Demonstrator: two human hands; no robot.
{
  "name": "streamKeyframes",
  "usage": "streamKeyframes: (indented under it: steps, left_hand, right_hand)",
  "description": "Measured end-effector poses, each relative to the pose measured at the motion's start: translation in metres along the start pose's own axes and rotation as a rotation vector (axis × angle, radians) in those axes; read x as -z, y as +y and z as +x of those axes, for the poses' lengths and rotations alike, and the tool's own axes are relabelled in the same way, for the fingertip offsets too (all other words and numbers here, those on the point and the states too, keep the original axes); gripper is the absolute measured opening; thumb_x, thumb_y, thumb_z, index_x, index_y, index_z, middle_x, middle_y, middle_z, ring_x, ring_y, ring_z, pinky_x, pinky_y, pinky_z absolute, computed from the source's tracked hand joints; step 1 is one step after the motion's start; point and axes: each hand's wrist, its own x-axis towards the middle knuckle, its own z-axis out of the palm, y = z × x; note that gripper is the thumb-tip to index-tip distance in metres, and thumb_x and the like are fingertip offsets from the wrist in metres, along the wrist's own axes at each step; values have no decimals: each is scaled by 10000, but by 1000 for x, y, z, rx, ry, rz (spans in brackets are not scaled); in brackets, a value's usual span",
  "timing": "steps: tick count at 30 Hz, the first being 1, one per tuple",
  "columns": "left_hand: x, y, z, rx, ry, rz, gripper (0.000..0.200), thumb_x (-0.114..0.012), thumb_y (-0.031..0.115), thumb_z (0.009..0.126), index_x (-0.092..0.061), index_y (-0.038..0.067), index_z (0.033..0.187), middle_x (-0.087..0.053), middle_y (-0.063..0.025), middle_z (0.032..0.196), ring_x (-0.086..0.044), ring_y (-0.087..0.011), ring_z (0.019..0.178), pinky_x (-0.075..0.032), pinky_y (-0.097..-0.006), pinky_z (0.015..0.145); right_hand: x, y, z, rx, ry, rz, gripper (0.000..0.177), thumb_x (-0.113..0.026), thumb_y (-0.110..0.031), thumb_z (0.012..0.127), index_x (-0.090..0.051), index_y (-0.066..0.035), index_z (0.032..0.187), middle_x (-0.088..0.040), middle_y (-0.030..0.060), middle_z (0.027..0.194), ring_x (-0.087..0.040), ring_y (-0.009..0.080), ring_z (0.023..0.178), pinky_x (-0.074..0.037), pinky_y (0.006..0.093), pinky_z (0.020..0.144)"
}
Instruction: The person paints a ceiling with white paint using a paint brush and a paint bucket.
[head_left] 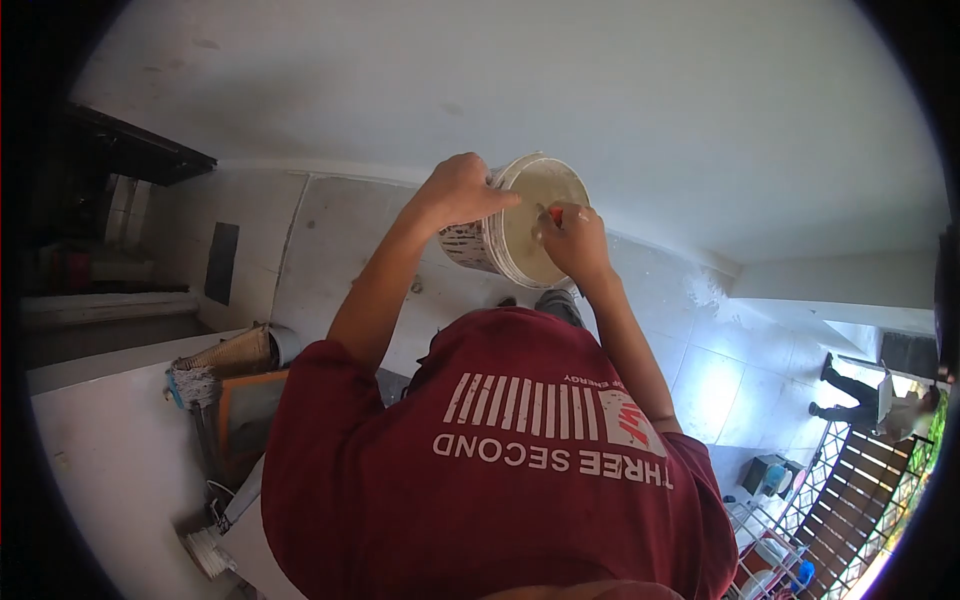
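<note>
A white bucket (470, 247) with dark smears on its side is tilted, its open mouth toward the right. Pale, creamy material (545, 188) shows inside it. My left hand (468, 190) grips the bucket's rim at its upper left, thumb over the edge. At the right side of the opening, my right hand (575, 240) is closed around a tool with a red part (556, 214); the rest of the tool is mostly hidden by the fingers and the bucket's inside.
A pale wall (600, 90) rises in front, above a tiled floor (650, 290). A mop (195, 385) and an orange-framed panel (250, 410) are at left. Far right, a person (880, 405) stands near a slatted gate (860, 480) and a rack (765, 545).
</note>
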Motion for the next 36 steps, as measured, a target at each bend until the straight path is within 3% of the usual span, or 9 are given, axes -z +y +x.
streamKeyframes:
  steps: [9, 12, 15, 18, 21, 24, 28, 31, 36]
  left_hand:
    - [-29, -11, 8, -9, -69, -145, 431, -779, 348, 683, -625, -38, 568, -564, -109, 480, -535, -174, 416, -440, -340, 441]
    - [-31, -7, 5, -8, -88, -166, 439, -799, 351, 664, -631, -39, 553, -565, -117, 471, -551, -180, 423, -454, -344, 458]
    - [-36, -14, 12, -24, -103, -192, 458, -818, 358, 645, -636, -53, 555, -581, -132, 486, -570, -193, 443, -472, -356, 481]
    - [-49, -23, 14, -4, -111, -289, 448, -824, 339, 646, -644, -65, 574, -596, -131, 504, -571, -191, 442, -471, -358, 477]
    - [-61, -28, 25, 2, -116, -364, 360, -813, 248, 683, -658, -68, 610, -611, -95, 544, -560, -148, 462, -437, -329, 440]
    - [-68, -29, 29, 9, -155, -413, 297, -813, 196, 712, -690, -69, 662, -614, -77, 565, -539, -125, 450, -415, -308, 413]
    - [-63, -21, 24, 14, -179, -416, 279, -807, 190, 720, -698, -62, 671, -610, -75, 560, -520, -120, 416, -405, -300, 387]
    - [-64, -19, 19, 10, -164, -446, 271, -794, 180, 726, -695, -67, 672, -602, -72, 546, -508, -116, 395, -399, -295, 372]
    - [-69, -23, 18, -10, -95, -371, 279, -784, 182, 728, -683, -64, 647, -590, -74, 524, -508, -119, 390, -398, -294, 372]
  right_hand:
    - [-10, 16, -4, -116, 141, -82, 279, -633, -226, 877, -652, 7, 724, -652, 261, 746, -640, 463, 716, -511, 521, 661]
    - [-22, 31, 0, -154, -24, 21, 290, -627, -240, 892, -654, 10, 747, -654, 264, 757, -640, 473, 733, -509, 526, 666]
    - [-28, 30, -8, -114, 162, -87, 310, -617, -266, 907, -656, 13, 778, -651, 268, 764, -638, 474, 743, -502, 531, 669]
    - [-24, 33, -6, -221, -60, -15, 316, -605, -282, 914, -655, 9, 801, -653, 265, 768, -637, 476, 748, -502, 542, 679]
    - [-22, 31, -15, -149, 184, -19, 328, -596, -298, 924, -660, 2, 807, -651, 269, 768, -637, 479, 749, -503, 541, 677]
    - [-14, 37, -14, -102, 13, -41, 323, -586, -301, 933, -668, -11, 817, -658, 260, 765, -643, 468, 733, -509, 535, 668]
    - [-11, 39, -22, -145, 209, -101, 316, -576, -302, 949, -690, -26, 846, -674, 217, 731, -654, 422, 690, -521, 501, 646]
    - [4, 46, -23, -367, 103, 410, 311, -574, -304, 958, -697, -30, 874, -670, 197, 693, -659, 396, 671, -524, 461, 624]
    - [2, 53, -24, -250, 235, 200, 287, -572, -292, 959, -686, -43, 872, -670, 180, 675, -665, 376, 657, -524, 442, 614]
